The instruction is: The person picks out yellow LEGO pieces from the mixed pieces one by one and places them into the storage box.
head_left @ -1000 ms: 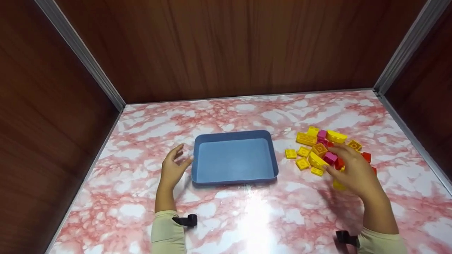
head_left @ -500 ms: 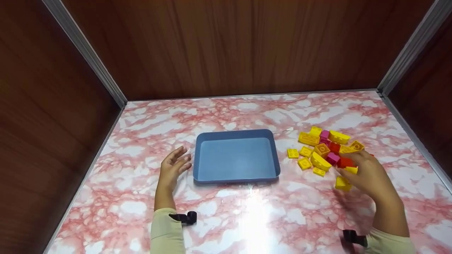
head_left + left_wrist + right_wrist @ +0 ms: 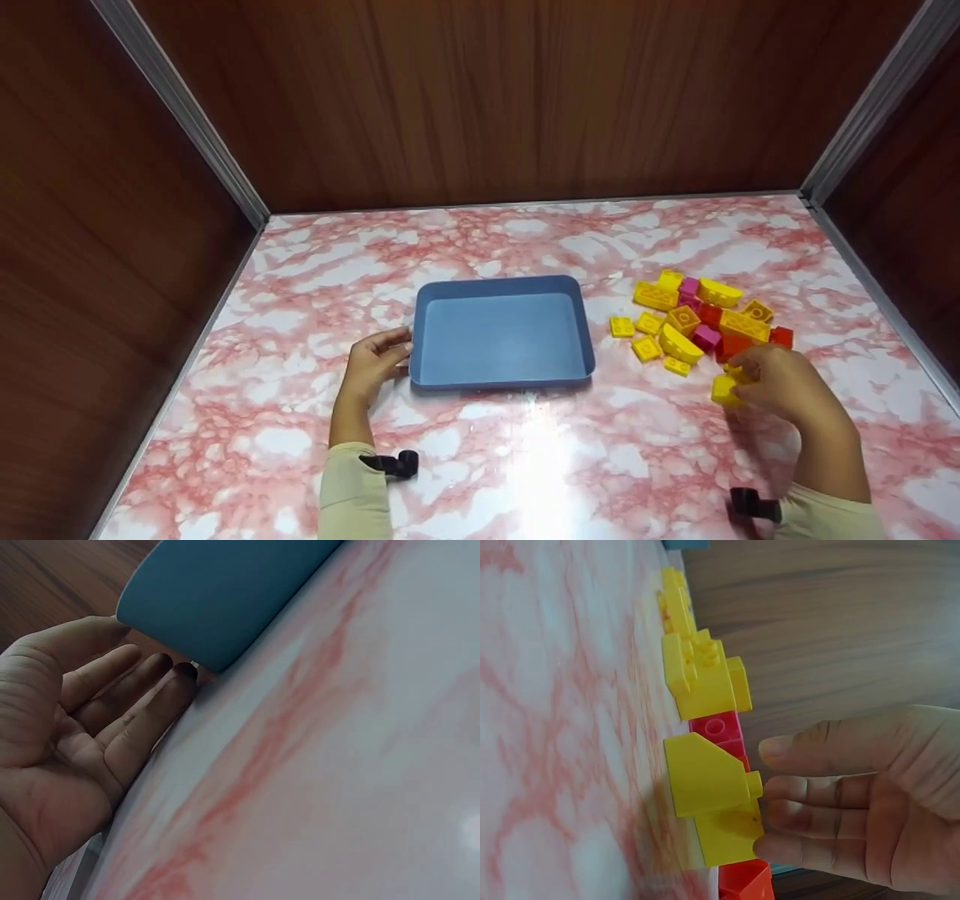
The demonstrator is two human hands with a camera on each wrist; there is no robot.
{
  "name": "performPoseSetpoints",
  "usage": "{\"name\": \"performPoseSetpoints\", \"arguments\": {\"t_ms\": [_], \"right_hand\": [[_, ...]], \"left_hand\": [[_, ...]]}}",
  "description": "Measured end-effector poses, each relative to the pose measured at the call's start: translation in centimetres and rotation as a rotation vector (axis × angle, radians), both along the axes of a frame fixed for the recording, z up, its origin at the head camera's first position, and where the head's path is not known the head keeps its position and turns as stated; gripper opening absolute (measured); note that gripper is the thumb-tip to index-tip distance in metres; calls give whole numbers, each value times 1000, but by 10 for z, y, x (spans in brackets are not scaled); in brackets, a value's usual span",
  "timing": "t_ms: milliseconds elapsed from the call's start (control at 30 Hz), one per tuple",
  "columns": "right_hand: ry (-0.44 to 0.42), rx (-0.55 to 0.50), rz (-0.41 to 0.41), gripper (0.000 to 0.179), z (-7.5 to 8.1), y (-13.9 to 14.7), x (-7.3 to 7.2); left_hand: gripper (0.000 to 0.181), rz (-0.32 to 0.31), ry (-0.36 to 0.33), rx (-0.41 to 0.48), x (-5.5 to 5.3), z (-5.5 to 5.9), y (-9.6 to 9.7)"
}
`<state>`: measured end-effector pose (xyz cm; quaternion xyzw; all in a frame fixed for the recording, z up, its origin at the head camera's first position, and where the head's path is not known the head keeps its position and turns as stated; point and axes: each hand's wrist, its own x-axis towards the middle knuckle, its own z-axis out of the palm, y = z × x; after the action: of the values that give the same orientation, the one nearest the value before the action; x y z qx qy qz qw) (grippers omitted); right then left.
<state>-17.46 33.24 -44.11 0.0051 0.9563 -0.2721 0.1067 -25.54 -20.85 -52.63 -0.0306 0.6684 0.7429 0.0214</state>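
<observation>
Head: blue tray, block pile to its right, right hand partly covering yellow blocks at near edge. Left wrist: left hand relaxed at tray wall. Right wrist: fingers straight beside yellow blocks, pink block beyond.

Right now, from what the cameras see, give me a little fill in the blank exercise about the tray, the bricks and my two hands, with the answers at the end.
1. The tray is colored ____.
2. In the head view, the bricks lie to the ____ of the tray.
3. Your left hand is closer to the ____ than to the bricks.
4. In the right wrist view, the bricks just ahead of your right hand are ____.

Missing words: blue; right; tray; yellow.
</observation>
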Motion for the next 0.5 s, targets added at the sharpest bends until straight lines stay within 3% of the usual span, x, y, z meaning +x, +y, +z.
{"name": "performPoseSetpoints", "arguments": {"t_ms": [500], "right_hand": [[-70, 34, -27, 36, -2, -5, -3]], "left_hand": [[32, 2, -34, 9, 2, 1, 1]]}}
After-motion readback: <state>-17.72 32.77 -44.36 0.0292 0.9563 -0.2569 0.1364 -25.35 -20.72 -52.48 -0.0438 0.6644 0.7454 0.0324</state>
